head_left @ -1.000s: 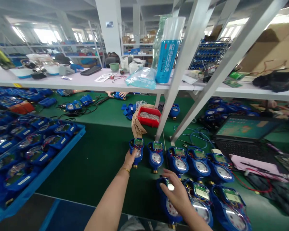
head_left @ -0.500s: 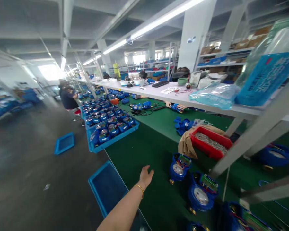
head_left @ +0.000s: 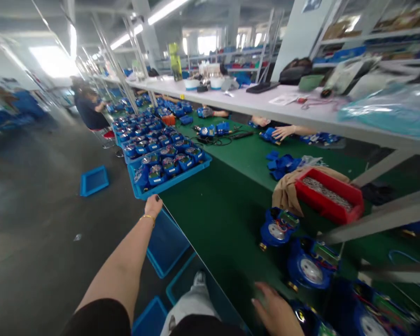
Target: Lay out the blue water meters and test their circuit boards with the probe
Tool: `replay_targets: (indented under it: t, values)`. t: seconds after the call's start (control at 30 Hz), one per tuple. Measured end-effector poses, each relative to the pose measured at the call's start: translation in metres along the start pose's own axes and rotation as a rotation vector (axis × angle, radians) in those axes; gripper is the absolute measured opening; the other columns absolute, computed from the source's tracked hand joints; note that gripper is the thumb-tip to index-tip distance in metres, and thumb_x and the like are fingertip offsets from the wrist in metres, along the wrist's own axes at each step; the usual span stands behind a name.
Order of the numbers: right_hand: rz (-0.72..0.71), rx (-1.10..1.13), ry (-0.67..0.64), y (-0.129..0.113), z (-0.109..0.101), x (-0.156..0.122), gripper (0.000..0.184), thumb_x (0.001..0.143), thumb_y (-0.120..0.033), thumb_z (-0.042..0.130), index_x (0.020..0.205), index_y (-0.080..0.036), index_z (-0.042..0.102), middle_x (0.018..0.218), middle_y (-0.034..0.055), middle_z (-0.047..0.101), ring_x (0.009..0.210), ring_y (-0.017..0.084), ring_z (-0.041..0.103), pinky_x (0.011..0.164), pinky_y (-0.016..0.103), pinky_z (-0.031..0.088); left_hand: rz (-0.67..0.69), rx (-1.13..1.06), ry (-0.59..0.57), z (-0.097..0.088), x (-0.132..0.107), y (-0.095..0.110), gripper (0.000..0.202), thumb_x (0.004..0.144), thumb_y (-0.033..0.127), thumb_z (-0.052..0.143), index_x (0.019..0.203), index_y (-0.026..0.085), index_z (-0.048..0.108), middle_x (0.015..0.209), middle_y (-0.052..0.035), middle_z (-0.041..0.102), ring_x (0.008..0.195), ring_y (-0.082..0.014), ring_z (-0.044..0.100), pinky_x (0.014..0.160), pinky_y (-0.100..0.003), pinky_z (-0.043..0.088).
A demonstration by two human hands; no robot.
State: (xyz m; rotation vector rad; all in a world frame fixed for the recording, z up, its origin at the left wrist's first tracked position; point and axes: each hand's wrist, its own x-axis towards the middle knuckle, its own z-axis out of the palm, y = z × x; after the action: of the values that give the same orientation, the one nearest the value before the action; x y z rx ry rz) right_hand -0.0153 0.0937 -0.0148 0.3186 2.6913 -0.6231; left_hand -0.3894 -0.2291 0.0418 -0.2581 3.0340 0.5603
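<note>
My left hand (head_left: 153,206), with a gold bracelet at the wrist, is closed at the table's left edge, just below the near corner of a blue tray (head_left: 171,183) full of blue meters. Whatever its fingers hold, if anything, is hidden. An empty blue tray (head_left: 166,245) lies lower down beside that forearm. My right hand (head_left: 277,309), slightly blurred, is over the green table with its fingers apart, beside a partly hidden blue meter (head_left: 310,317). Two more open meters with round dials and circuit boards, a smaller one (head_left: 277,228) and a larger one (head_left: 311,263), sit beyond it.
A red bin (head_left: 331,196) of small metal parts stands on a tan cloth (head_left: 289,193). A co-worker's hand (head_left: 283,132) rests by a blue meter across the table. A white shelf (head_left: 245,100) and metal posts rise above the table. Another blue tray (head_left: 94,180) lies on the floor.
My left hand has gone from over the green table to the table's left edge and has closed. My right hand has come into view at the bottom, and the view has shifted.
</note>
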Motion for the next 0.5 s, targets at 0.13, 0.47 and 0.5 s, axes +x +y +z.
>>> replay_targets:
  t: [0.13,0.47,0.5]
  values:
    - [0.246,-0.131,-0.118,-0.016,0.016,0.038,0.060,0.082,-0.015,0.053,0.136,0.004,0.035,0.144,0.0246,0.030,0.132,0.031,0.035,0.107,0.039,0.034,0.051,0.110,-0.019,0.012,0.053,-0.018,0.038,0.090,0.033,0.056,0.123,0.015,0.048,0.127,-0.0119,0.047,0.114,-0.0271,0.049,0.095,-0.049,0.044]
    - [0.402,-0.312,-0.149,-0.027,0.059,0.054,0.076,0.071,-0.011,0.059,0.137,0.009,0.027,0.146,0.0318,0.015,0.134,0.039,0.027,0.094,0.045,0.046,0.050,0.275,-0.174,0.023,0.079,-0.041,0.031,0.090,0.033,0.055,0.114,0.014,0.054,0.116,-0.0101,0.054,0.106,-0.0240,0.054,0.091,-0.046,0.047]
    - [0.397,-0.308,-0.142,-0.026,0.062,0.054,0.077,0.069,-0.011,0.060,0.136,0.009,0.028,0.145,0.0320,0.015,0.133,0.039,0.027,0.093,0.045,0.046,0.044,0.283,-0.187,0.025,0.079,-0.042,0.030,0.090,0.034,0.055,0.113,0.013,0.054,0.115,-0.0099,0.055,0.104,-0.0235,0.055,0.091,-0.046,0.047]
